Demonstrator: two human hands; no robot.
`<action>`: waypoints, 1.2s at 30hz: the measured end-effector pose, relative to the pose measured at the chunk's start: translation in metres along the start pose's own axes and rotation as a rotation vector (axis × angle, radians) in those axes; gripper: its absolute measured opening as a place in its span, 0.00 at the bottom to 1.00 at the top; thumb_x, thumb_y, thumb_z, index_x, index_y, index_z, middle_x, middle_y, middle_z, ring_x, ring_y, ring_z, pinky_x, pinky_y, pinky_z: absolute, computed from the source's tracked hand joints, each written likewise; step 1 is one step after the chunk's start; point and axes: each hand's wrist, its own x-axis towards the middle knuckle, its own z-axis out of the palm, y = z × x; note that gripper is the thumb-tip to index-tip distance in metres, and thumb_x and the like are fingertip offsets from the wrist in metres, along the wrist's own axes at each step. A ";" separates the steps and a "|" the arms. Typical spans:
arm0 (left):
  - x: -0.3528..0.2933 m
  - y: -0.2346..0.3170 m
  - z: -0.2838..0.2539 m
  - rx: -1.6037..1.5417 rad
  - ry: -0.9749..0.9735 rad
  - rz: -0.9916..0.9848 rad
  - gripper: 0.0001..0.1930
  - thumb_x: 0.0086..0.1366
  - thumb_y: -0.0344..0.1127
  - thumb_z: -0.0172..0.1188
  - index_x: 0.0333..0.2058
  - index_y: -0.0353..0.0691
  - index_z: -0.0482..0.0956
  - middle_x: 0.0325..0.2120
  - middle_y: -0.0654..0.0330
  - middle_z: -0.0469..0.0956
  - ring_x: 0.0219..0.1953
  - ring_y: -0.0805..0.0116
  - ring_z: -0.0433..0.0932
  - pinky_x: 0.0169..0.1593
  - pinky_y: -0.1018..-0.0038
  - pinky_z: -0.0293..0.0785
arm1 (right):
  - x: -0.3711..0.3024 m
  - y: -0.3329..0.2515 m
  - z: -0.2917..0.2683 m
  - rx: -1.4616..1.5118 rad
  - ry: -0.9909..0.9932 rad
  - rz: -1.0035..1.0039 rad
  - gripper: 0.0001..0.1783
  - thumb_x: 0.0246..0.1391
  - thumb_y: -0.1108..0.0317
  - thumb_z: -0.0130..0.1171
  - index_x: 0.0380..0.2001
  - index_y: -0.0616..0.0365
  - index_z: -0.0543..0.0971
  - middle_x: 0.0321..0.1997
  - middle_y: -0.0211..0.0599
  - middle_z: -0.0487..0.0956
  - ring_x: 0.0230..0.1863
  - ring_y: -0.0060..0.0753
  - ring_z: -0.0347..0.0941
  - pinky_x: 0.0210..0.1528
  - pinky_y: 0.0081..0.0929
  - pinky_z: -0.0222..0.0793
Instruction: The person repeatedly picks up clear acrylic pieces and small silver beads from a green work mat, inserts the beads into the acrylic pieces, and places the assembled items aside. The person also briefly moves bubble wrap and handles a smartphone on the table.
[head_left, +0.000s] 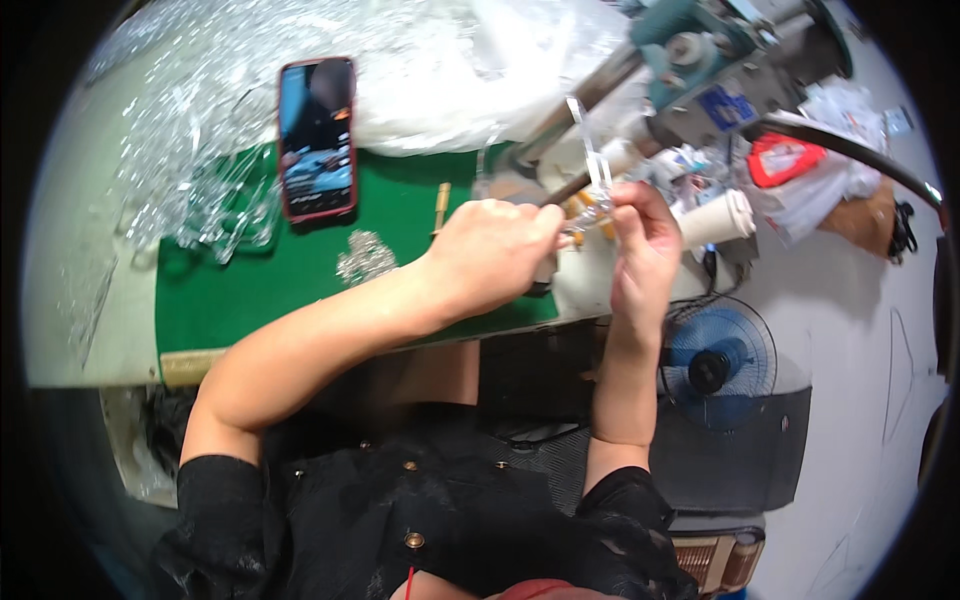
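Observation:
My left hand (495, 250) is closed, its fingertips meeting a clear plastic eyeglass frame (598, 170) near the machine. My right hand (643, 240) pinches the same frame between thumb and fingers from the other side. One thin, clear arm of it points up and away from me; the fingers hide much of the rest. Left of my left hand, a heap of small silvery metal parts (366, 257) lies on the green mat (230, 300). A slim brass-coloured stick (441, 207) lies just beyond that hand.
A lit phone (318, 140) in a red case lies on the mat, beside several clear frames (225, 205). Clear plastic bags (430, 75) cover the back. A teal and metal machine (690, 60) rises at the far right. Below stands a blue fan (718, 360).

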 end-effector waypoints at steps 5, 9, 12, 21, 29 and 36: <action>0.021 0.007 0.012 -0.014 0.014 -0.020 0.12 0.65 0.39 0.54 0.27 0.37 0.69 0.19 0.52 0.75 0.21 0.50 0.76 0.25 0.59 0.71 | 0.017 0.004 -0.017 -0.014 0.027 -0.054 0.10 0.55 0.66 0.63 0.34 0.60 0.74 0.34 0.26 0.75 0.36 0.17 0.68 0.43 0.17 0.63; 0.035 0.009 0.027 -0.038 0.004 -0.034 0.12 0.64 0.38 0.54 0.26 0.37 0.68 0.17 0.52 0.74 0.20 0.50 0.76 0.24 0.59 0.71 | 0.023 0.012 -0.030 -0.008 0.124 -0.018 0.07 0.55 0.71 0.61 0.33 0.60 0.74 0.35 0.27 0.75 0.38 0.18 0.67 0.47 0.19 0.62; 0.040 0.008 0.031 -0.040 0.037 -0.036 0.12 0.64 0.37 0.55 0.25 0.37 0.68 0.17 0.51 0.75 0.19 0.50 0.75 0.24 0.60 0.71 | 0.031 0.017 -0.037 -0.085 0.165 -0.067 0.06 0.54 0.72 0.61 0.34 0.59 0.75 0.38 0.27 0.75 0.39 0.18 0.67 0.47 0.18 0.62; 0.037 0.005 0.034 -0.016 0.084 -0.058 0.12 0.64 0.38 0.55 0.26 0.37 0.70 0.16 0.51 0.75 0.19 0.51 0.76 0.24 0.61 0.72 | 0.082 -0.116 -0.049 0.203 -0.027 -0.536 0.26 0.61 0.56 0.48 0.57 0.62 0.65 0.55 0.44 0.71 0.56 0.42 0.66 0.56 0.36 0.60; 0.040 0.005 0.045 -0.065 0.143 -0.057 0.12 0.65 0.37 0.54 0.25 0.37 0.71 0.16 0.51 0.75 0.19 0.52 0.77 0.24 0.61 0.73 | 0.051 -0.079 -0.036 0.121 0.129 -0.755 0.07 0.58 0.64 0.50 0.36 0.55 0.72 0.39 0.34 0.72 0.48 0.37 0.69 0.43 0.27 0.64; -0.015 -0.014 -0.013 -0.207 0.157 -0.089 0.05 0.59 0.34 0.60 0.30 0.38 0.77 0.24 0.54 0.78 0.25 0.56 0.79 0.28 0.67 0.74 | 0.049 -0.067 -0.005 -0.043 0.416 -0.628 0.24 0.57 0.72 0.48 0.56 0.71 0.64 0.57 0.48 0.69 0.59 0.41 0.65 0.59 0.36 0.59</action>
